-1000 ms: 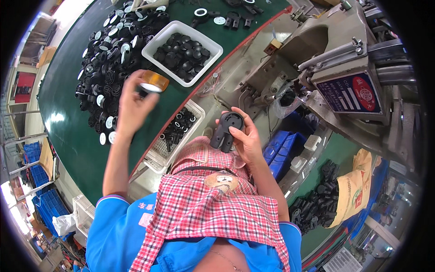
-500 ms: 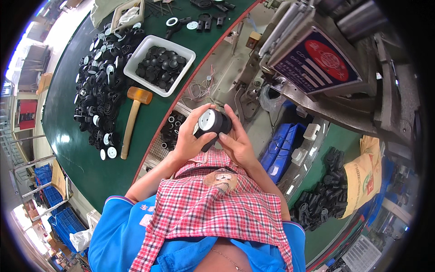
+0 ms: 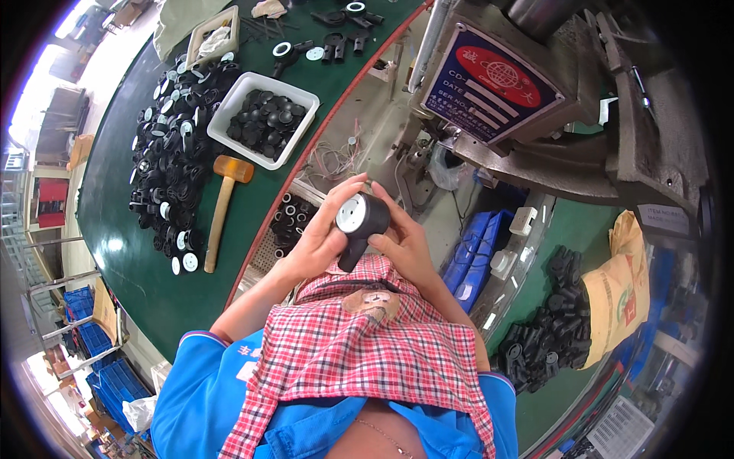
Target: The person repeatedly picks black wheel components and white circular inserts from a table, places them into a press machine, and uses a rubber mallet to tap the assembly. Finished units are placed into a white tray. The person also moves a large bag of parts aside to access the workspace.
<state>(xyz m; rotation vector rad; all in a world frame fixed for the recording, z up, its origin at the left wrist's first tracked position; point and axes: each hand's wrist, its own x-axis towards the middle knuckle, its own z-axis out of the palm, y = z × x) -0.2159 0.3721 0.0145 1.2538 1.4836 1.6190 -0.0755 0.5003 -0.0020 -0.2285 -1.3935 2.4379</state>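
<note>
Between my two hands, in front of my apron, is a black plastic caster [image 3: 370, 217] with a white disc on its face and a short black stem pointing down. My left hand [image 3: 324, 233] grips it from the left, thumb beside the white disc and fingers over the top. On the other side my right hand [image 3: 405, 243] is closed round the black rim, its thumb low near the stem. The white face is turned up and to the left. Some fingertips are hidden behind the caster.
Left, a green table [image 3: 130, 283] carries a heap of black parts with white discs [image 3: 172, 153], a white tub [image 3: 305, 125] of black caps and a mallet [image 3: 222, 203]. A heavy metal machine [image 3: 527, 92] stands right, above a paper sack [image 3: 618, 287] and black parts [image 3: 543, 329].
The caster has turned slightly in my hands, so more of its black side and its stem show. Both hands still hold it. The whole view has shifted slightly.
</note>
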